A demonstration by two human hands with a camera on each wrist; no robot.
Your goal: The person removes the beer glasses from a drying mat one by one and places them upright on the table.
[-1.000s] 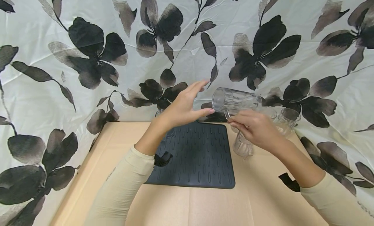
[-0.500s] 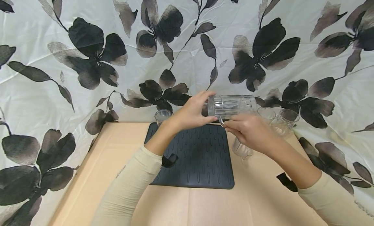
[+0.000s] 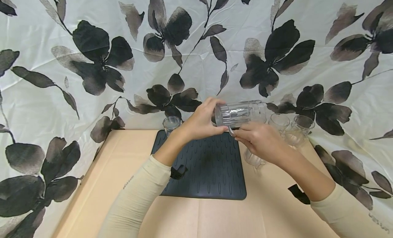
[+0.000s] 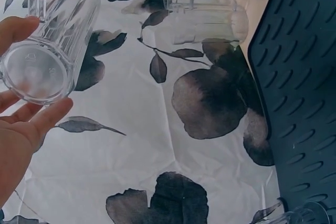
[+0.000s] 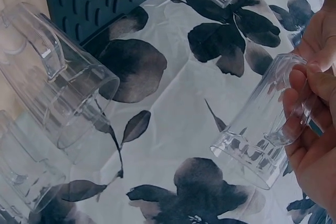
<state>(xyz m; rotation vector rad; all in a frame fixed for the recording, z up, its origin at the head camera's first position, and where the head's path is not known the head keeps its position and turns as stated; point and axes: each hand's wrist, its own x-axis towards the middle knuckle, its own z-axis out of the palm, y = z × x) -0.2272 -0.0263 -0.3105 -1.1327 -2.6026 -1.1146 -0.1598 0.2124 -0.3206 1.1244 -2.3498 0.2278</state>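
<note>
A clear glass mug (image 3: 241, 113) lies sideways in the air above the back edge of the dark ribbed mat (image 3: 208, 169), its base to the left and its mouth to the right. My right hand (image 3: 261, 139) grips its handle from below; the right wrist view shows the fingers (image 5: 296, 98) curled round that handle. At the base end, my left hand (image 3: 201, 122) holds the mug between thumb and fingers. In the left wrist view the round base (image 4: 37, 72) shows faint embossed marks, with fingertips (image 4: 60, 109) touching its rim.
Another clear glass (image 3: 172, 123) stands at the mat's back left corner. Right of the mat are several clear glass mugs, among them one (image 3: 279, 121) at the back, one (image 3: 303, 123) farther right and one (image 3: 253, 157) nearer. A floral cloth (image 3: 196, 43) hangs behind the table.
The mug has come down and slightly left, turning closer to level. My left hand has moved right from beside the base and now holds it; the right hand keeps the handle.
</note>
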